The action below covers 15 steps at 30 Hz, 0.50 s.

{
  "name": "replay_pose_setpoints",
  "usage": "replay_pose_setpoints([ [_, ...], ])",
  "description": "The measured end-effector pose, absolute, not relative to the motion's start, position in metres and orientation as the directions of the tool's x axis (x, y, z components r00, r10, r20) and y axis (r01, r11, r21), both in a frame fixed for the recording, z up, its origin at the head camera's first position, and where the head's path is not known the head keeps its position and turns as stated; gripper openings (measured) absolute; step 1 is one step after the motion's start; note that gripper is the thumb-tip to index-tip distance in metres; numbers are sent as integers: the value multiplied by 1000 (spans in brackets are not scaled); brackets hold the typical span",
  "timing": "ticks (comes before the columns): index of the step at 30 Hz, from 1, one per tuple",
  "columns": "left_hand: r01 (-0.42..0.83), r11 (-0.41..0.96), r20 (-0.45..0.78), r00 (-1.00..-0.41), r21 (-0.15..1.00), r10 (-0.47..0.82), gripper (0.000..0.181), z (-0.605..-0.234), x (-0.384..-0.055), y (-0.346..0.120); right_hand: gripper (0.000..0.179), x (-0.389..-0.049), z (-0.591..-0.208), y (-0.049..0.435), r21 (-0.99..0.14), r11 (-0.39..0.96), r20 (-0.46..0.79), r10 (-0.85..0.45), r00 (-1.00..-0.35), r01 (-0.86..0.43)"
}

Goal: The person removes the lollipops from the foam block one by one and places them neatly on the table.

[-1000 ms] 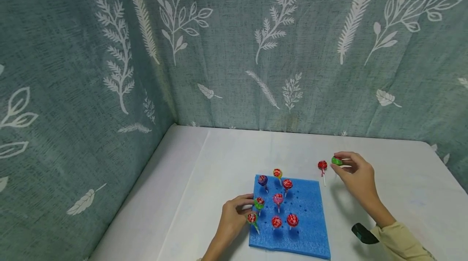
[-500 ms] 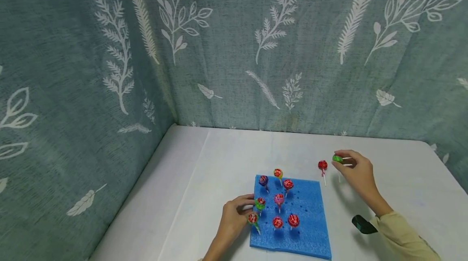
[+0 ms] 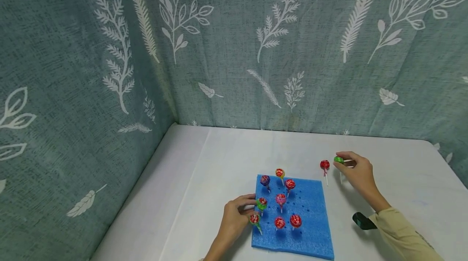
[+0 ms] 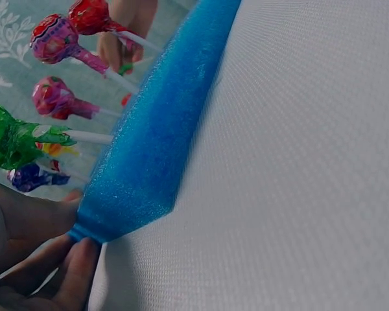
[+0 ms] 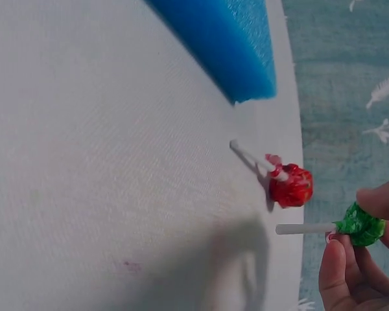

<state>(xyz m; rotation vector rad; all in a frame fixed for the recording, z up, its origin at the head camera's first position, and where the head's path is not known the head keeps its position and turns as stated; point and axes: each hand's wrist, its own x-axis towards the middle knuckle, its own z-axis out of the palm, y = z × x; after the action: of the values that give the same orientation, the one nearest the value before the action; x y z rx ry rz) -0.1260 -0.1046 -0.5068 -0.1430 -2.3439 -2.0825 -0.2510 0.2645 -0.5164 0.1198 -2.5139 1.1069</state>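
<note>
Right sleeve (image 3: 400, 228), lower right of the head view: long, pale khaki-yellow cloth, creased, with a plain-edged cuff (image 3: 380, 214); one dark marking towards the frame's lower right, too small to read. Dark fitting (image 3: 363, 221), just beside the cuff: rounded block, black to deep green. Left sleeve (image 3: 200, 259), bottom edge: sliver of pale cloth. Right hand (image 3: 360, 173) and left hand (image 3: 234, 216): bare, slender fingers.

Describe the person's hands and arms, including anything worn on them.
The left hand and right hand are ungloved. Behind the right one comes a pale yellow sleeve, with a dark, smooth-looking object at its end.
</note>
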Motion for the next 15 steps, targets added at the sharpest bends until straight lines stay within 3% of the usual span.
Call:
replay_pose_setpoints([
  [7,58,105,51,-996,993,70,31,-501,-124,-104,31,-232,-479,245,-743,649,288,86,-954,-165],
  [15,84,110,75,-994,990,81,27,-473,-115,-101,31,-236,-478,245,-729,675,219,68,-973,-117],
])
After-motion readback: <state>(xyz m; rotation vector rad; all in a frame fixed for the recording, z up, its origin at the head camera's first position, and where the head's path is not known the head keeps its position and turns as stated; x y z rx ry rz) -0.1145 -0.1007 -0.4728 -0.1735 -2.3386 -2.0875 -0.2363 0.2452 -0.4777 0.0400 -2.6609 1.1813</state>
